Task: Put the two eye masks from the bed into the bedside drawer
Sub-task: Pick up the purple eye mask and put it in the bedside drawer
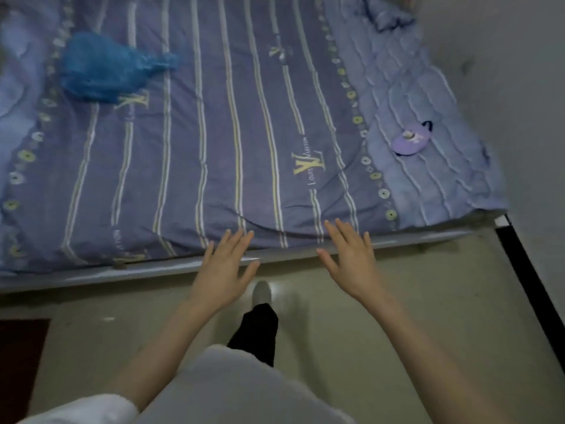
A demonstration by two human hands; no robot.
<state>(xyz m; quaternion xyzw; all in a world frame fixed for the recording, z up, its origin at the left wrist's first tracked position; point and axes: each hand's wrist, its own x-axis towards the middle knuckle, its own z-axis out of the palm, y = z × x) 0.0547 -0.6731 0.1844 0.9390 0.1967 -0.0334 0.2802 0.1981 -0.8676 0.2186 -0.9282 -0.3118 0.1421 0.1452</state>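
A lilac eye mask [411, 141] with a dark strap lies on the ruffled pale-blue part of the bedding at the right end of the bed [214, 148]. Only this one mask shows; no drawer is in view. My left hand [226, 269] and my right hand [351, 260] are both stretched out flat over the bed's near edge, fingers spread, holding nothing. The mask lies well beyond and to the right of my right hand.
A crumpled blue plastic bag [104, 68] lies on the striped purple cover at the far left. The grey bed rail [122, 272] runs along the near edge. A wall [519, 87] borders the right side. My foot [262, 293] stands on the pale floor; a dark red mat [18, 356] lies at left.
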